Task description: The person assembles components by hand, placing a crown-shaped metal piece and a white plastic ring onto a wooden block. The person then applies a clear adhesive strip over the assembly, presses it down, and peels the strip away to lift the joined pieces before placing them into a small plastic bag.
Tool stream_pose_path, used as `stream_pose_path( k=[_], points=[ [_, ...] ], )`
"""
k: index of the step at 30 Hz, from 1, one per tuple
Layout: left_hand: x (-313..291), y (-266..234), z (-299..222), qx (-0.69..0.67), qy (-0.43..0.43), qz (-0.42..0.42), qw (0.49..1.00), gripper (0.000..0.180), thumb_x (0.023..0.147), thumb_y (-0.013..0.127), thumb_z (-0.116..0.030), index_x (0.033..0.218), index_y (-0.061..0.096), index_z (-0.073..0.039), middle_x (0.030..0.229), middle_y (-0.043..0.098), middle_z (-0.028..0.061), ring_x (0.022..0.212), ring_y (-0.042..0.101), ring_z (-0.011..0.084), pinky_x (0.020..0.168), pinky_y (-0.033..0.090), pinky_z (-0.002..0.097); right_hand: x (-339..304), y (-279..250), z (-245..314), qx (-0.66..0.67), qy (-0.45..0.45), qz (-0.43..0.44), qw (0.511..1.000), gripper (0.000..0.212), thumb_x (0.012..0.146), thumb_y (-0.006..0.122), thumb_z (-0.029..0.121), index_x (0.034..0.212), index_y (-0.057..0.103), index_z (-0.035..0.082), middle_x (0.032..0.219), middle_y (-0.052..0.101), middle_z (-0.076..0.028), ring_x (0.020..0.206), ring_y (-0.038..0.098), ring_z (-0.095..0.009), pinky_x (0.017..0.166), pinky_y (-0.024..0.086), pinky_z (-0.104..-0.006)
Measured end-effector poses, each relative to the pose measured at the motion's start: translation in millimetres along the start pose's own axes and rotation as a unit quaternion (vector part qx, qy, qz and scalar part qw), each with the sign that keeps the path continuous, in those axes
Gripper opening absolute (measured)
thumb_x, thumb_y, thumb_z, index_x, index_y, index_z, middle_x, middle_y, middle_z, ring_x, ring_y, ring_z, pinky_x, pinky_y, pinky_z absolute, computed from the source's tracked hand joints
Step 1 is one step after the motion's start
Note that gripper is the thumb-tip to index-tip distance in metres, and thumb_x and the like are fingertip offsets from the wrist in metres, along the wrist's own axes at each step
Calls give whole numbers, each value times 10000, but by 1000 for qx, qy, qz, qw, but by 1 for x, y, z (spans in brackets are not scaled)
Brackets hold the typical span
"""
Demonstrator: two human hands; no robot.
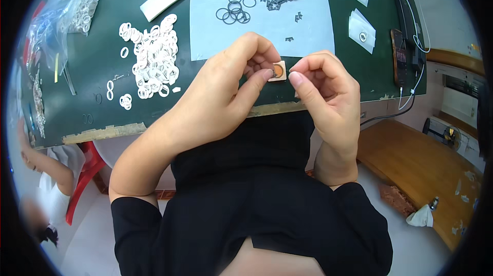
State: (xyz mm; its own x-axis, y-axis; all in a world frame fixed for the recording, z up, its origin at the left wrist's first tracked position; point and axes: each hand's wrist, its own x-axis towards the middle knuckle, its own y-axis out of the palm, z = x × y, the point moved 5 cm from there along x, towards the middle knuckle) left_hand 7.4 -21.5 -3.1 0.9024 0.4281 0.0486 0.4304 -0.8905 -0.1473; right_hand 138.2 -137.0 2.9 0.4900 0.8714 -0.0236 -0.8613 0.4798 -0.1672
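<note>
Left hand (224, 85) bent at the left side of a small square block (278, 72); its grip is hidden. Right hand (334, 92), just beside, thumb near forefinger; can't tell if holding anything. One piece seems underway; many loose dark rings (234, 7) remain, topmost cut off.
</note>
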Motion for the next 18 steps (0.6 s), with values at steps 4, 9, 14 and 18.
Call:
stream_pose_path(
  k=[4,9,14,18],
  points=[
    [-8,4,-7,14,5,-31,999,256,975,589,59,1221,526,34,1037,610,72,994,621,137,926,499,279,-5,3,1,-22,11,28,999,85,932,699,36,972,664,-31,947,625,-49,788,600,-84,703,500,-232],
    [-10,11,-9,14,30,-44,998,316,952,610,87,1246,511,28,1049,607,73,990,630,131,916,500,277,-10,5,-1,-1,22,3,1000,98,933,706,52,972,658,-24,940,628,-49,790,602,-89,706,502,-239],
    [-19,20,-1,-38,28,-110,993,325,948,627,80,1246,504,32,1064,602,73,996,630,125,915,497,268,-13,6,-4,-2,-1,5,1000,101,941,699,66,942,636,-12,897,604,-36,762,575,-84,678,477,-240],
    [-24,25,6,-30,34,-113,993,330,959,613,80,1260,484,33,1062,604,76,996,626,109,917,494,257,-13,7,-10,-22,10,26,999,103,943,691,69,928,626,-10,876,586,-30,741,553,-79,657,464,-247]
  ],
)
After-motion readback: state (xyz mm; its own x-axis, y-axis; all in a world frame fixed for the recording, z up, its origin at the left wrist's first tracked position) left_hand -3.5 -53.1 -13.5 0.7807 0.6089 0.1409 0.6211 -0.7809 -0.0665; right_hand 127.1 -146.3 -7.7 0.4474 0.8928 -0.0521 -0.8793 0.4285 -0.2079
